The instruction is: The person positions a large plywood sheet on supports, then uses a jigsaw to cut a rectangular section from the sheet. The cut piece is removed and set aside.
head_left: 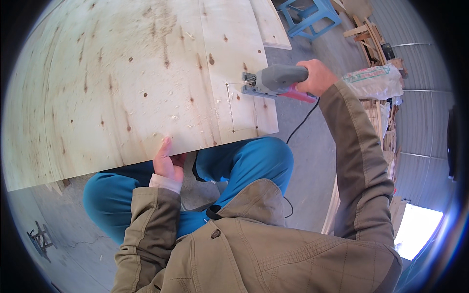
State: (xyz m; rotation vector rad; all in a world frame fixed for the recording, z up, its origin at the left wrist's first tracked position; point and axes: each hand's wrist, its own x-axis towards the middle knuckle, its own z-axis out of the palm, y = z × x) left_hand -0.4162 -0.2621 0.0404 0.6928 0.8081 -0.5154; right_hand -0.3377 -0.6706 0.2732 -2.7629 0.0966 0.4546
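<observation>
A large sheet of plywood point(161, 68), pale with brown knots, lies across my knees. My right hand point(316, 77) is closed round the handle of a grey and red jigsaw point(281, 79), whose metal base rests on the sheet near its right edge. A thin line and small dark holes are visible on the wood left of and below the saw. My left hand point(168, 161) grips the sheet's near edge, thumb on top and fingers below, partly hidden. From the jigsaw a black cord point(304, 122) runs down toward the floor.
Sawdust and chips dot the plywood. A blue plastic stool point(310, 18) stands beyond the sheet at upper right. Scrap wood point(369, 41) and a white sack point(375, 82) lie along the corrugated wall point(422, 73). A small dark object point(41, 239) sits on the floor at lower left.
</observation>
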